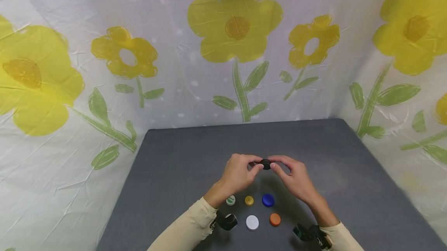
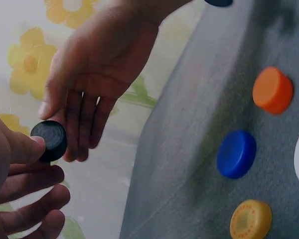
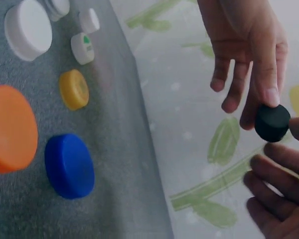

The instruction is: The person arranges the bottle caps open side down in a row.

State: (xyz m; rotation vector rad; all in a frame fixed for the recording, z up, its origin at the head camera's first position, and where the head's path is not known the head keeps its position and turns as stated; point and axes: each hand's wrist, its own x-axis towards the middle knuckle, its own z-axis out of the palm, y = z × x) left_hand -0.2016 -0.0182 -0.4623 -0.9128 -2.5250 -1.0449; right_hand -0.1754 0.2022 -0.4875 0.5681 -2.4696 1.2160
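Observation:
A small round black bottle cap (image 1: 266, 164) is held up above the table between both hands. My left hand (image 1: 238, 172) pinches it from the left between thumb and forefinger. From the other side, my right hand (image 1: 296, 177) pinches the same cap with its thumb and forefinger. In the left wrist view the cap (image 2: 54, 139) shows its flat round face under the left thumb. The right wrist view has the cap (image 3: 272, 124) between the fingertips of both hands, the other fingers spread loosely.
Below the hands on the grey table (image 1: 181, 158) lie a blue cap (image 1: 268, 200), a yellow cap (image 1: 249, 200), a white-and-green cap (image 1: 230, 200), an orange cap (image 1: 275, 219) and a white cap (image 1: 252, 222). The left wrist's camera partly covers another white cap. A flowered curtain (image 1: 174, 68) surrounds the table.

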